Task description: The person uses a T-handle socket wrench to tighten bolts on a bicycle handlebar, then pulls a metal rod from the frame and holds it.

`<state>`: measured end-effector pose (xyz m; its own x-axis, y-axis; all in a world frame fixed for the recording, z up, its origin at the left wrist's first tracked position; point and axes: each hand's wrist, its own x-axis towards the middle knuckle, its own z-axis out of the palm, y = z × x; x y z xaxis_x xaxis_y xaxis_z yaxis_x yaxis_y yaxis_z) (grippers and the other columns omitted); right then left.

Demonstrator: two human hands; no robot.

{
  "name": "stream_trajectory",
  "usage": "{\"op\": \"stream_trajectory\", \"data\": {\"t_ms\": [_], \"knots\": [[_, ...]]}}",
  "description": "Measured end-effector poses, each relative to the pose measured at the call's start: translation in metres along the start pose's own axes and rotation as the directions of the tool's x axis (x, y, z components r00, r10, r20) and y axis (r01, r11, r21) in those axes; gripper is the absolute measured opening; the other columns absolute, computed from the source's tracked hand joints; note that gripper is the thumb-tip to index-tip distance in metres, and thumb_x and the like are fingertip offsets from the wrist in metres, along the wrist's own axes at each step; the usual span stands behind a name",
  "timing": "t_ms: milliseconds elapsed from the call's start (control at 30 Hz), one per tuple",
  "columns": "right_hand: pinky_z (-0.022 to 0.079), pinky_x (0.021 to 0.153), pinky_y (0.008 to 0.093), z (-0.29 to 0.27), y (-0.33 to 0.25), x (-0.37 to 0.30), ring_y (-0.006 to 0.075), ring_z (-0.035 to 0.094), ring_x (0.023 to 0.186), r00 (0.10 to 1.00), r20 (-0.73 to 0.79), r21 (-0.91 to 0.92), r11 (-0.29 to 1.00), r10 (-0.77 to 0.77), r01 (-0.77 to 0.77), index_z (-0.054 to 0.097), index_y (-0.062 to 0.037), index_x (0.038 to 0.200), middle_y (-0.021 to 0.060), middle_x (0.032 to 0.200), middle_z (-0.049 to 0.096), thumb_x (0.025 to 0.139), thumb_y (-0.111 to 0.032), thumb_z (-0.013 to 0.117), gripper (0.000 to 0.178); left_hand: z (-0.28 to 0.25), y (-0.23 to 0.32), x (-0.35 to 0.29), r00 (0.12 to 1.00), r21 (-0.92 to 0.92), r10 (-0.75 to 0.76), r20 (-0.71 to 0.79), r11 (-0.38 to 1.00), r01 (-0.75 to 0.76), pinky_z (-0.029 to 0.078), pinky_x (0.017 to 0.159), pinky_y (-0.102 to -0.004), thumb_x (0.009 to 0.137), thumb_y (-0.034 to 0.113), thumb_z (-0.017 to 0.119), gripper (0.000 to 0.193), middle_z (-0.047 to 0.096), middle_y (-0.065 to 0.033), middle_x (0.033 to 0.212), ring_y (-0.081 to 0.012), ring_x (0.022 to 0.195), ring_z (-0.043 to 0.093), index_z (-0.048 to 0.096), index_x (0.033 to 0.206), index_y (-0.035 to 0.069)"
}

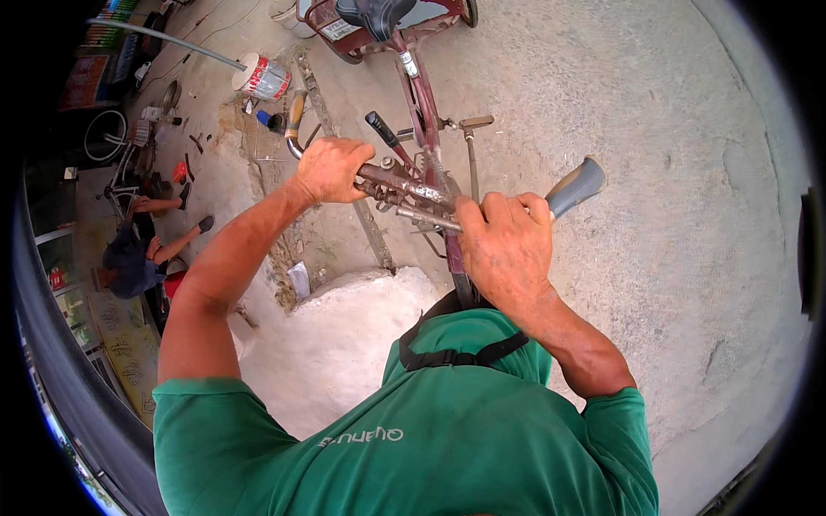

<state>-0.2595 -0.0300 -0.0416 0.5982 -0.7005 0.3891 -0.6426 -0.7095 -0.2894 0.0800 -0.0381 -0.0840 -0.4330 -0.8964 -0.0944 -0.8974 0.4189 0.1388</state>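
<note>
A dark red tricycle (422,116) faces me, its front wheel (465,291) close to my body. My left hand (334,170) is closed round the handlebar (403,182), inward of the tan left grip (296,112). On the other side my right hand (508,236) wraps over the bar beside the grey and brown grip (578,186). A thin metal rod (428,218) runs under the bar between my hands. Just behind it, a lever with a black handle (381,129) sticks up. The bar under my right fingers is mostly hidden.
The tricycle's black saddle (376,15) and rear box are farther off. At left stand a white and red bucket (261,77), a blue cup-like object (265,117) and a bicycle wheel (106,136). Another person (136,258) sits there. A pale raised slab (344,322) lies near me.
</note>
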Motion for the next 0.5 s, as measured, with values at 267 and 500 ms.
{"op": "stream_trajectory", "data": {"t_ms": [267, 500], "knots": [[0.044, 0.086, 0.0387, 0.022, 0.033, 0.023, 0.0212, 0.064, 0.067, 0.996, -0.055, 0.085, 0.994, 0.067, -0.063, 0.069, -0.0108, 0.095, 0.0027, 0.073, 0.062, 0.078, -0.015, 0.076, 0.019, -0.004, 0.033, -0.011, 0.967, 0.006, -0.244, 0.070, 0.970, 0.245, 0.056, 0.070, -0.0480, 0.075, 0.037, 0.081, 0.042, 0.070, -0.0123, 0.086, -0.0363, 0.079, 0.072, 0.061, 0.098, 0.008], [0.048, 0.093, 0.0418, 0.115, 0.128, 0.130, 0.0304, 0.069, 0.076, 0.990, -0.035, 0.249, 0.958, -0.136, 0.140, 0.074, -0.0127, 0.098, 0.0081, 0.075, 0.072, 0.088, -0.018, 0.072, 0.011, -0.033, 0.110, 0.011, 0.526, -0.042, -0.738, 0.422, 0.564, 0.825, 0.057, 0.087, -0.0501, 0.082, 0.048, 0.075, 0.052, 0.076, -0.0207, 0.095, -0.0399, 0.096, 0.074, 0.069, 0.110, 0.005]]}}
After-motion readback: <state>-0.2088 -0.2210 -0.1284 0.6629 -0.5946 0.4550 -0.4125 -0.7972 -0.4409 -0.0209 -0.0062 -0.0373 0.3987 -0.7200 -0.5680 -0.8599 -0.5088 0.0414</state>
